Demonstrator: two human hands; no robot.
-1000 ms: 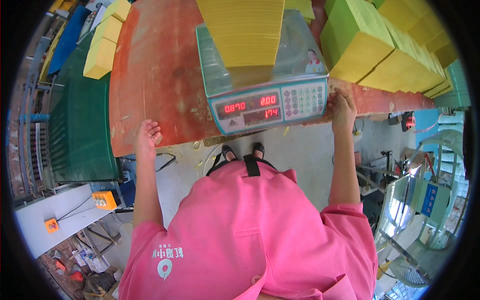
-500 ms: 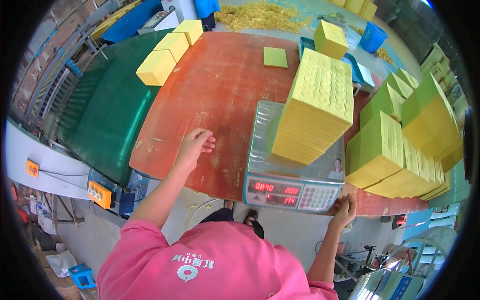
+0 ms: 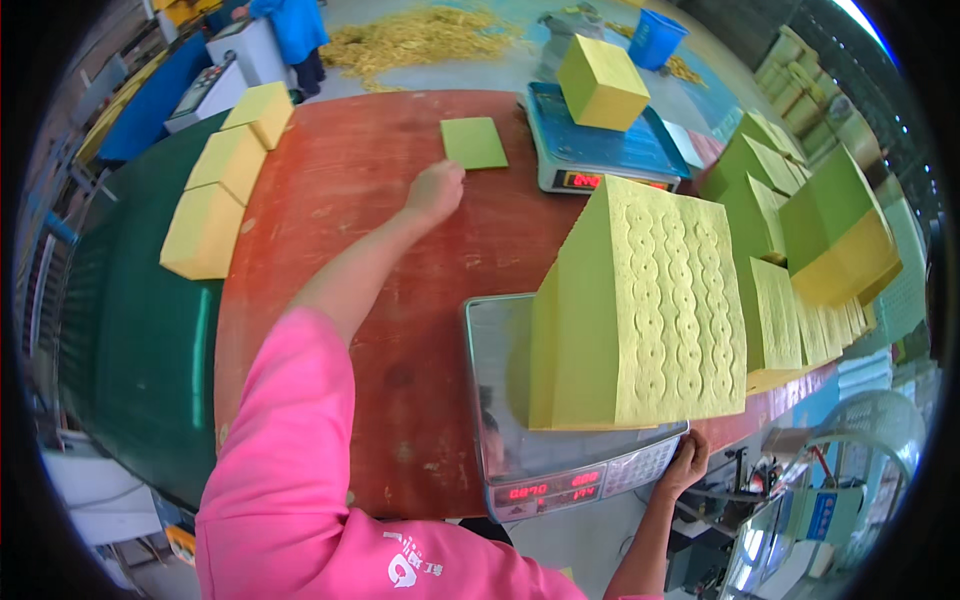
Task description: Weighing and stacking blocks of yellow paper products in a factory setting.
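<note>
My left hand [image 3: 437, 192] reaches far across the red table, fingers curled in, right by the near left corner of a thin square pad of yellow paper [image 3: 475, 143]. I cannot tell whether it touches the pad. My right hand [image 3: 685, 462] is closed at the front right corner of a digital scale [image 3: 500, 385]; what its fingers grip, if anything, is hidden. On the scale stands a tall stack of yellow paper [image 3: 685, 300], its top face embossed with rows of round marks. Red digits glow on the scale's front panel.
Behind stands a second scale [image 3: 600, 150] bearing a yellow paper block [image 3: 603, 82]. Three blocks [image 3: 205, 230] line the left, by a green surface [image 3: 130, 330]. Several stacks [image 3: 775, 320] crowd the right. A blue bin [image 3: 657, 38], loose yellow strips [image 3: 420, 42] and a person in blue [image 3: 290, 30] are beyond.
My left hand has moved forward and away from me, over to the thin yellow pad. The view has shifted; my right hand stays at the scale's corner.
</note>
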